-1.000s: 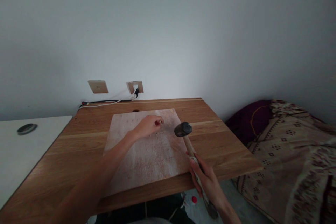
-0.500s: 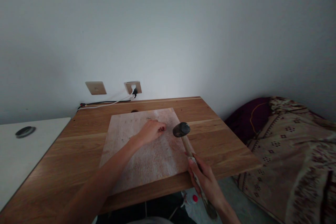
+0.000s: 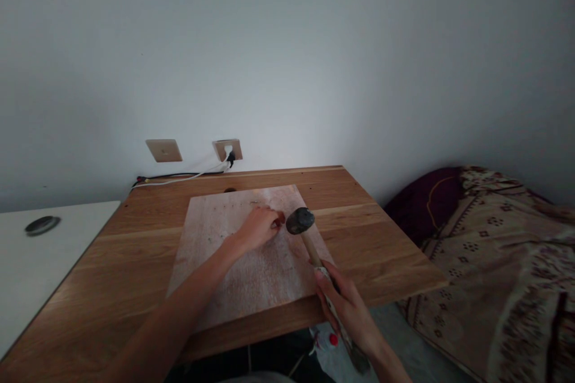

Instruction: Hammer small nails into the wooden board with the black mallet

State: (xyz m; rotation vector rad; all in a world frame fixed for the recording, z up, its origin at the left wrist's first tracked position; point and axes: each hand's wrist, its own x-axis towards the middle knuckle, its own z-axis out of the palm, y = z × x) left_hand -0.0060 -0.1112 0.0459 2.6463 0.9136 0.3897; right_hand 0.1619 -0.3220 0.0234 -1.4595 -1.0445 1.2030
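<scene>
A mallet (image 3: 300, 221) with a dark, rounded head and a light wooden handle is gripped around its handle by my right hand (image 3: 344, 299). Its head hangs over the right part of a pale wooden board (image 3: 251, 278), close beside the fingertips of my left hand (image 3: 263, 226). Those left fingers are pinched together low over the board; whatever they hold is too small to make out. Small dark marks and what look like nails (image 3: 255, 202) dot the board's upper and left area.
The board lies on a brown wooden table (image 3: 372, 233). Cables (image 3: 179, 179) run along its back edge to a wall socket (image 3: 227, 149). At left a white surface carries a dark oval object (image 3: 42, 225). Patterned bedding (image 3: 485, 263) lies at right; a red-capped bottle (image 3: 332, 340) stands below.
The mallet has shifted left in my right hand, its head now nearer my left fingertips. My left hand stays in nearly the same place, fingers still pinched.
</scene>
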